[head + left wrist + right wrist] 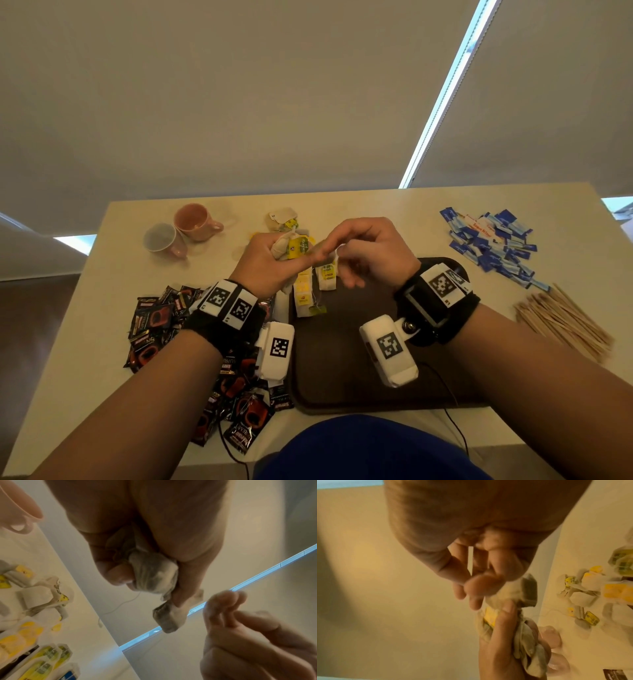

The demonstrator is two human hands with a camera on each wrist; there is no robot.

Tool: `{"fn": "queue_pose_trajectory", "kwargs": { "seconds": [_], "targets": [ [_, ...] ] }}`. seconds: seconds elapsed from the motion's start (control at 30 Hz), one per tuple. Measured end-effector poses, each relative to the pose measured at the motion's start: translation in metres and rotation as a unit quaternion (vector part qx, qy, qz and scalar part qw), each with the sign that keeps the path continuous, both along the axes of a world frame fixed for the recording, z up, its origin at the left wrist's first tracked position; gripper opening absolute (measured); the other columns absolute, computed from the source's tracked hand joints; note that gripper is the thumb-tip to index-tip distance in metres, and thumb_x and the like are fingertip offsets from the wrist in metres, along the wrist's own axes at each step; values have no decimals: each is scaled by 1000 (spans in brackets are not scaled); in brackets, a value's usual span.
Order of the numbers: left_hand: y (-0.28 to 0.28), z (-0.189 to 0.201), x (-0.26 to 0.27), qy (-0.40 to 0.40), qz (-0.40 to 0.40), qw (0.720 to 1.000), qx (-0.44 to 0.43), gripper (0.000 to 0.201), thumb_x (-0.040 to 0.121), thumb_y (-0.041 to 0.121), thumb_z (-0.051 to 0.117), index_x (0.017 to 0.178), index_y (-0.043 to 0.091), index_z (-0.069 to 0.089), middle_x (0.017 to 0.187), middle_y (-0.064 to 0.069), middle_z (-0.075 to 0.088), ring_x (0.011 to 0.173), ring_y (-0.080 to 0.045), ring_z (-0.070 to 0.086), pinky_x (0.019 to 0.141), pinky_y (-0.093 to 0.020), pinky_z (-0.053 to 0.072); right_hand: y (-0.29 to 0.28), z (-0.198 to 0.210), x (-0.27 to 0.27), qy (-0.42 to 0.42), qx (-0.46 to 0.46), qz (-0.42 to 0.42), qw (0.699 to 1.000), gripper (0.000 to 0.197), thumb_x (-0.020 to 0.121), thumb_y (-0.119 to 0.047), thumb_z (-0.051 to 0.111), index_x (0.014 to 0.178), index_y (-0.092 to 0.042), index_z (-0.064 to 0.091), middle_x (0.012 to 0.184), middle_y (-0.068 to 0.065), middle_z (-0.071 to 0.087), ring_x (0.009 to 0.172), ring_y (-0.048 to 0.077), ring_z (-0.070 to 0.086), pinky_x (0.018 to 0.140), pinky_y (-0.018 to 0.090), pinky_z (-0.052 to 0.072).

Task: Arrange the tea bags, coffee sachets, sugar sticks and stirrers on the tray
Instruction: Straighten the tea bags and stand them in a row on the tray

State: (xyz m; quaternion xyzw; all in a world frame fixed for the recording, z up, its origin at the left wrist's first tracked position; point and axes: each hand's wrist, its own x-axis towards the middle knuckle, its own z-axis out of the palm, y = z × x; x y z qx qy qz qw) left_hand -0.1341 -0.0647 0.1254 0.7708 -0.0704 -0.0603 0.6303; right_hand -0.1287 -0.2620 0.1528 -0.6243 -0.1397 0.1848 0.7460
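Observation:
My left hand point(274, 257) is raised over the tray's far edge and grips a bunch of tea bags point(286, 246), white with yellow tags; they show crumpled in its fist point(152, 573). My right hand point(356, 253) faces it, fingers curled. It pinches a thin white tea bag tag point(470, 561), and its fingertips point(481, 585) touch the bunch. Two or three tea bags point(305, 291) lie on the dark brown tray point(342, 359) at its far left corner. Loose tea bags point(282, 219) lie beyond it.
A heap of black coffee sachets point(154, 325) lies left of the tray. Blue sugar sticks point(493, 243) lie at the far right, with wooden stirrers point(561, 318) nearer. Two cups point(191, 226) stand at the far left. A black cable point(452, 421) runs off the table's near edge.

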Motion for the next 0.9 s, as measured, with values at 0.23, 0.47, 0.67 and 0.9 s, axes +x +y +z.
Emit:
{"fn": "queue_pose_trajectory", "kwargs": {
  "seconds": [0.23, 0.47, 0.67, 0.9],
  "targets": [
    [9, 12, 7, 19, -6, 998, 65, 15, 79, 23, 81, 74, 28, 68, 62, 18, 68, 59, 4, 60, 59, -11, 42, 0, -23, 10, -70, -262, -125, 954, 23, 90, -28, 70, 112, -20, 67, 102, -4, 66, 74, 9, 64, 64, 21, 54],
    [8, 18, 6, 9, 3, 998, 65, 9, 80, 27, 80, 85, 23, 72, 74, 6, 74, 67, -10, 68, 64, -22, 51, 13, -30, 8, -99, -226, -95, 964, 14, 89, -16, 72, 93, -3, 76, 84, 7, 75, 76, 14, 71, 71, 26, 58],
    [4, 21, 8, -19, 37, 996, 73, 17, 86, 10, 75, 80, 25, 70, 64, 17, 69, 60, 6, 62, 59, -9, 44, 14, -28, 9, -70, -200, -90, 973, 14, 88, -13, 72, 95, -1, 74, 81, 4, 74, 71, 2, 70, 67, 17, 54],
    [2, 33, 19, -23, 61, 995, 71, 7, 88, 12, 74, 85, 17, 71, 61, 14, 67, 56, 5, 61, 57, -11, 45, 5, -49, -1, -23, -230, 45, 972, 12, 94, -18, 65, 97, -12, 75, 86, 1, 77, 87, 16, 73, 91, 31, 55]
  ]
}}
